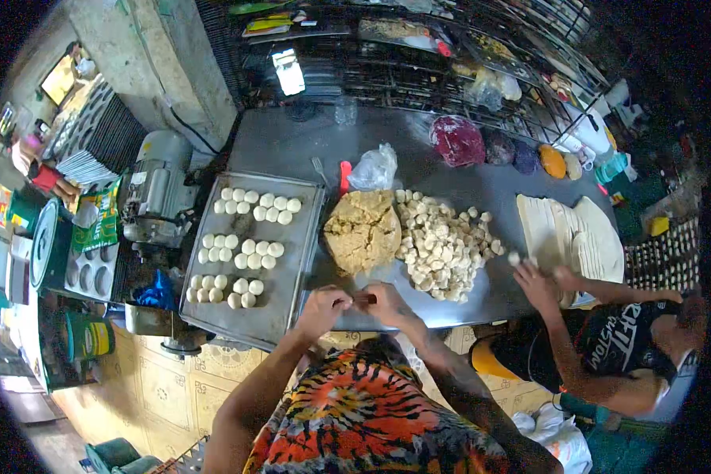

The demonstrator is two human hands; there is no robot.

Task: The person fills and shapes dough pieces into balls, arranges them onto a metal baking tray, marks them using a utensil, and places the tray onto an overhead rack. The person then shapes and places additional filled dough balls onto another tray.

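Observation:
At the table's near edge, my left hand (322,310) and my right hand (385,303) are close together with their fingers curled in. Whatever they pinch, if anything, is too small and hidden to make out. Just beyond them lies a big tan mass of crumbly filling (362,231), cracked on top. Right of it spreads a heap of small pale dough pieces (444,249). On my left, a metal baking tray (289,237) carries round white dough balls (259,254) set in small clusters. A clear plastic bag (374,167) and a red-handled tool (345,175) lie behind the filling.
To the right, a co-worker's hand (536,286) is beside a dough piece, near folded sheets of dough (573,237). Coloured dough lumps, including a dark red one (457,141), line the table's back under wire racks (419,47). A grey motor (163,182) stands left of the tray.

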